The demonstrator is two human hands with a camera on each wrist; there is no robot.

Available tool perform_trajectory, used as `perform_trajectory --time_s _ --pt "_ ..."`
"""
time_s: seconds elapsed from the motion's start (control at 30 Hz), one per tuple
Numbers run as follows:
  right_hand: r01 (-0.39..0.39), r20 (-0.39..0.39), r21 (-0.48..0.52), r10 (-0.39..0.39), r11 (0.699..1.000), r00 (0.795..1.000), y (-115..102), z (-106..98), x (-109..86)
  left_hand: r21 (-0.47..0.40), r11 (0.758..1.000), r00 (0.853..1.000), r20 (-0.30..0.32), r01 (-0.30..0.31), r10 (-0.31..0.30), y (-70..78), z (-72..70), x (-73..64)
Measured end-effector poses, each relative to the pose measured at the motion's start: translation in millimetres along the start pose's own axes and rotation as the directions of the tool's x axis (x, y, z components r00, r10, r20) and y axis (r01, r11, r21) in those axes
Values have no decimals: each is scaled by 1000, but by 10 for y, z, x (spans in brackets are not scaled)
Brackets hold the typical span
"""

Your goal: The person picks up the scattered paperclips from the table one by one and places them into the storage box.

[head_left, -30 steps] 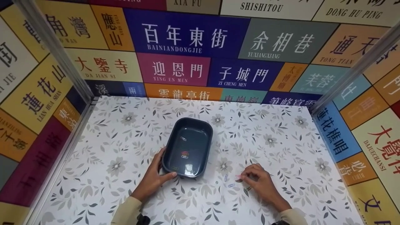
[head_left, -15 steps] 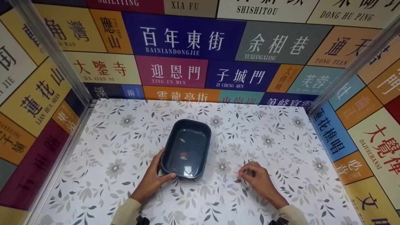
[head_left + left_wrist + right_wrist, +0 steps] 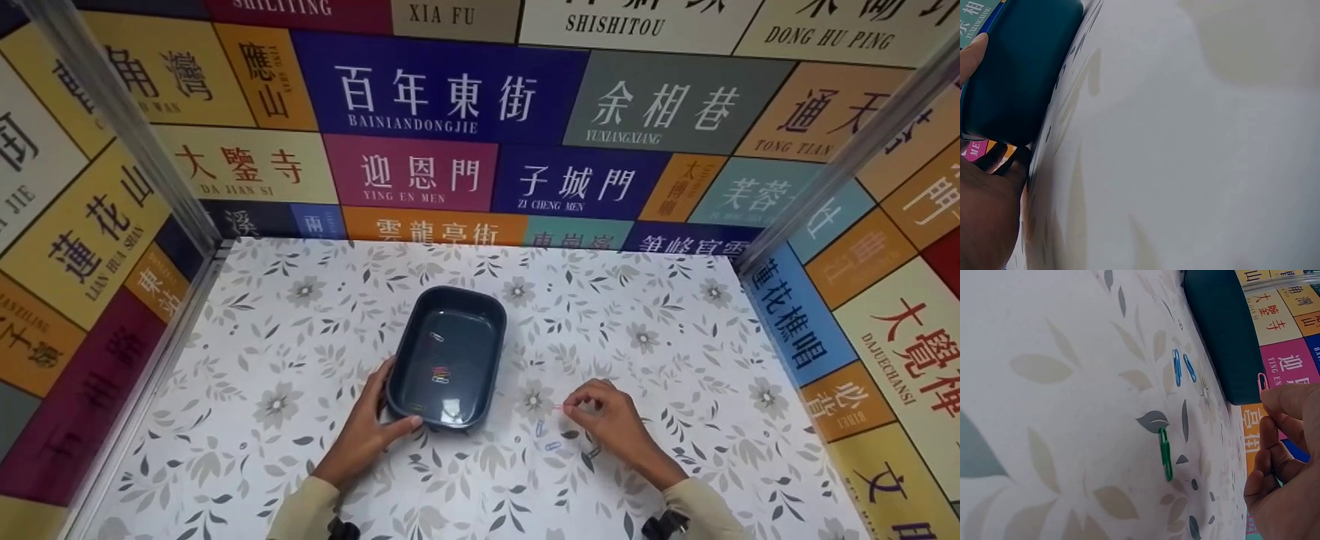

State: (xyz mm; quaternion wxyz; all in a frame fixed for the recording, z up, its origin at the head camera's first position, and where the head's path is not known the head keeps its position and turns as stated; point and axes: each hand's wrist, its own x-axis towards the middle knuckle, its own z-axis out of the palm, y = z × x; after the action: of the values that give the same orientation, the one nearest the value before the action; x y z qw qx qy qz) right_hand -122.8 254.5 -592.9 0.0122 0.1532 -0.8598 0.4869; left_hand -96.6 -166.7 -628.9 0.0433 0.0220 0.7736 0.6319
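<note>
A dark blue rectangular tray (image 3: pixel 469 337) stands on the table, with several small paper clips (image 3: pixel 440 374) on its floor. My left hand (image 3: pixel 364 431) holds the tray's near left corner, thumb on the near rim and fingers along the left side. Between thumb and forefinger, my right hand (image 3: pixel 611 424) pinches a pink paper clip (image 3: pixel 1262 381) to the right of the tray, above the table. Below that hand lie a green paper clip (image 3: pixel 1166 455) and two blue ones, a nearer blue clip (image 3: pixel 1177 368) and a farther blue clip (image 3: pixel 1189 368).
The table (image 3: pixel 660 300) has a white cover printed with grey leaves and flowers. Panels with coloured place-name signs (image 3: pixel 442 86) enclose it at the back and both sides. Metal posts (image 3: pixel 157 150) stand at the back corners.
My right hand has lifted the pink paper clip slightly and carried it a little left, toward the tray. The left hand and tray stay in place. The head view has shifted slightly.
</note>
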Motion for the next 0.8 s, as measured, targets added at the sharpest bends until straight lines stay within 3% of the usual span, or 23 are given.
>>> perform_trajectory --time_s 0.27,0.47,0.67,0.8 --pt "36 14 -6 -36 999 999 -114 -24 101 2 1000 1000 -1 4 -4 14 1 10" --pt "116 3 -15 -116 993 993 -195 -21 164 -4 1000 1000 5 7 -7 12 2 17" --pt "111 57 -29 -109 993 992 -284 -21 236 -25 1000 1000 18 11 -10 -2 -2 14" --pt "158 68 -53 -154 986 986 -350 -6 303 -19 1000 1000 11 13 -12 -5 -4 16"
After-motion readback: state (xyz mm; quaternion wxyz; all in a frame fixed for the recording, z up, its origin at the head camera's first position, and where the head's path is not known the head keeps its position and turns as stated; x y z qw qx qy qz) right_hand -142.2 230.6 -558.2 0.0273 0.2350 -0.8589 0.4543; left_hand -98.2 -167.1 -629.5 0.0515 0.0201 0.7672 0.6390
